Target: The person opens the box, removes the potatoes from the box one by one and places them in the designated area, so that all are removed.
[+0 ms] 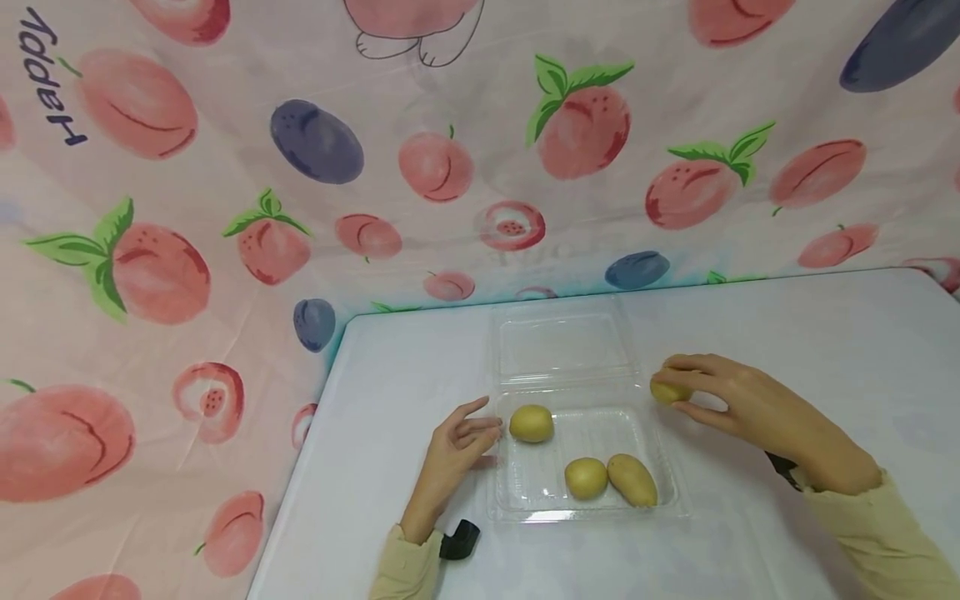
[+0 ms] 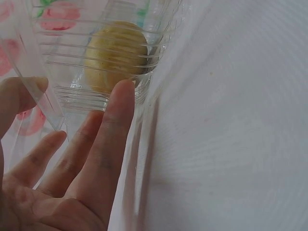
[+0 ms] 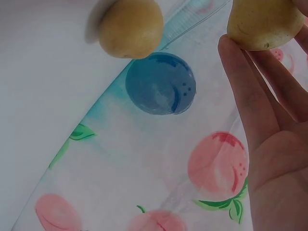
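Observation:
My right hand pinches a small yellow potato between thumb and fingers, just right of a clear plastic clamshell box. That held potato also shows at the fingertips in the right wrist view, where a second potato lies on the white surface. In the box base are three potatoes: one at the left, a rounder one and a longer one side by side near the front. My left hand is at the box's left side, its fingers extended beside the ribbed wall.
The box's lid lies folded back flat behind the base. White cloth covers the table. A fruit-printed curtain hangs along the table's back and left edges. Black straps sit at both wrists.

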Tool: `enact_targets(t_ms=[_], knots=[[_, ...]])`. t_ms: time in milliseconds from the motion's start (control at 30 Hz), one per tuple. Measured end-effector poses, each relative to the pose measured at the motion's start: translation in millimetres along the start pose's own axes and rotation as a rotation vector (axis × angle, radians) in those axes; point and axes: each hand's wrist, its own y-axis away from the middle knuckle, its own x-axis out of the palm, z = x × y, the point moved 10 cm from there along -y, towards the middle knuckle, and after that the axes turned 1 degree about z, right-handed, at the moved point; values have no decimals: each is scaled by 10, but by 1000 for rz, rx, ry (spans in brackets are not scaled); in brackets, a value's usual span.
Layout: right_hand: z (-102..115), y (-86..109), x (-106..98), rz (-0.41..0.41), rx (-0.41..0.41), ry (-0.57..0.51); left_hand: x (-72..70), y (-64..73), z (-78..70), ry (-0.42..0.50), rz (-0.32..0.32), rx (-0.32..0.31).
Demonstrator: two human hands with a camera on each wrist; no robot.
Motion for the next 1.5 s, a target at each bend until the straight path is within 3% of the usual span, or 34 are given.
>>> enact_targets(t_ms=[600,867,1233,1500], knots=[[-189,195,143,48,28,75,-1,-3,5,-14,3,7],[-274,309,234,104,108,101,6,-3,10,-19,1,4],[-292,324,232,70,80,112,-4,1,5,-10,1,5],[-352,345,242,92,144,125,0,9,4,-15,1,2]])
